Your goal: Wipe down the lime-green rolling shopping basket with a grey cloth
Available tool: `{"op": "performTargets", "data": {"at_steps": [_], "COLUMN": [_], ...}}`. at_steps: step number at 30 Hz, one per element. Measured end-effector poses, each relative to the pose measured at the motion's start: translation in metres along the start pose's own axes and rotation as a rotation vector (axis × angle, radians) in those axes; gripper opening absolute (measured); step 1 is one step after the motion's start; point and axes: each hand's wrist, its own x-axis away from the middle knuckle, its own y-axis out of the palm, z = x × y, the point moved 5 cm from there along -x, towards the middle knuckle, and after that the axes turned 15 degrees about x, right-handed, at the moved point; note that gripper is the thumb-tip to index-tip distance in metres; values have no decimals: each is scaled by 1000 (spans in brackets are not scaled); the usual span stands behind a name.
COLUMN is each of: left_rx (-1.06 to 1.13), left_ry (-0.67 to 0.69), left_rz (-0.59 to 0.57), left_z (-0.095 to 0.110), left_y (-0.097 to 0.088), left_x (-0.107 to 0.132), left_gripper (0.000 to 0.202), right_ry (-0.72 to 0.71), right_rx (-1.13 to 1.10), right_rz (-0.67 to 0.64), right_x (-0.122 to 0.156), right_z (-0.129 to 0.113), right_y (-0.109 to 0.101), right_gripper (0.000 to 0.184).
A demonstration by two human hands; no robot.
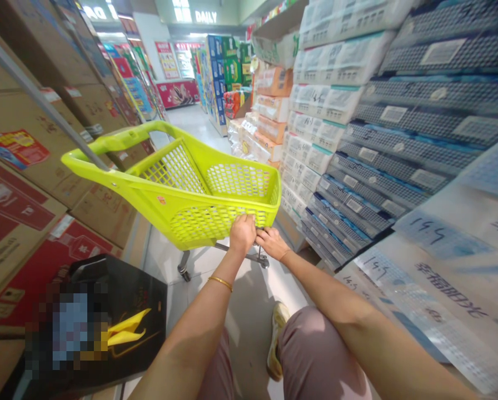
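A lime-green shopping cart (207,214) stands across the aisle, its handle to the left and its basket end close to my hands. Against the basket's lower corner, my left hand (243,233) is closed, with a gold bangle on its wrist. My right hand (273,243) is right beside it, fingers bent and pressed together. A small dark piece shows between the two hands; its kind is hidden by my fingers. Below them runs the cart's grey metal underframe (249,255) with its casters.
Stacked cardboard cartons (94,214) line the left, with a black box (144,311) bearing a yellow ribbon low in front. Wrapped tissue packs (315,103) and dark blue checked packs (399,144) pile up on the right. Tiled floor (186,119) runs ahead between shelves.
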Motion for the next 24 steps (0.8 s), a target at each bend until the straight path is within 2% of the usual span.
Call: {"op": "performTargets", "data": {"at_steps": [4,10,12,15,18,24], "left_rx": [-12,-10,-12,-19,-21,-32], "left_ry": [3,-32,-42,-41,-42,-33], "left_rz": [-4,-41,-47,-55,-54,-39], "left_z": [-1,0,1,2,3,3], "left_y": [-1,-2,-2,-2,-2,-2], "left_x": [0,-1,-1,-1,-1,-2], "left_gripper": [30,27,27,25,24,30], "right_ry": [100,424,466,445,427,207], "right_rx": [-19,21,31,23,0,-41], "right_rz": [51,315,372,362,287,129], "right_x": [-10,-30,-32,-31,-25,-11], "right_z": [14,48,51,48,43,23], "right_y": [-13,-50,-55,-52,-42,-22], "right_gripper": [19,22,20,20,20,17]}}
